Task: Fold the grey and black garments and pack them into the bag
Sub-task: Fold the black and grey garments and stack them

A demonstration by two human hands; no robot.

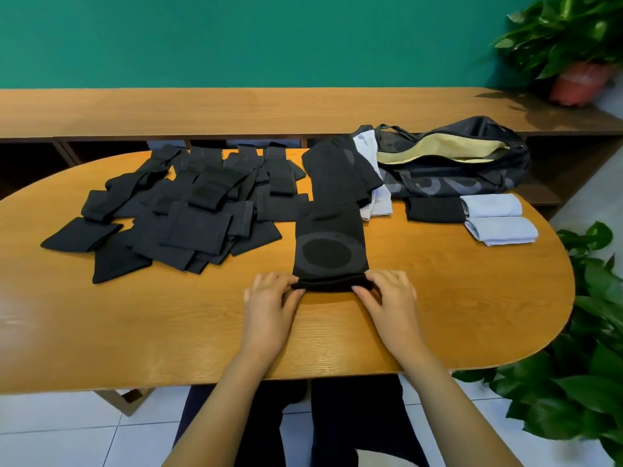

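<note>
Head view, looking down on a wooden table (pixel 135 332). A long black garment (pixel 328 251) lies flat at the centre, running away from the person. The left hand (pixel 269 298) and right hand (pixel 387 294) each pinch a corner of its near edge, which is turned up into a small roll. This looks like the start of folding this piece. The next move likely calls for carrying the roll evenly toward the far end. At far right the bag (pixel 455 163) lies unzipped, with a folded black piece (pixel 435 208) and folded grey pieces (pixel 495 217) just near it. Unfolded garments (pixel 340 170) wait beside the bag.
</note>
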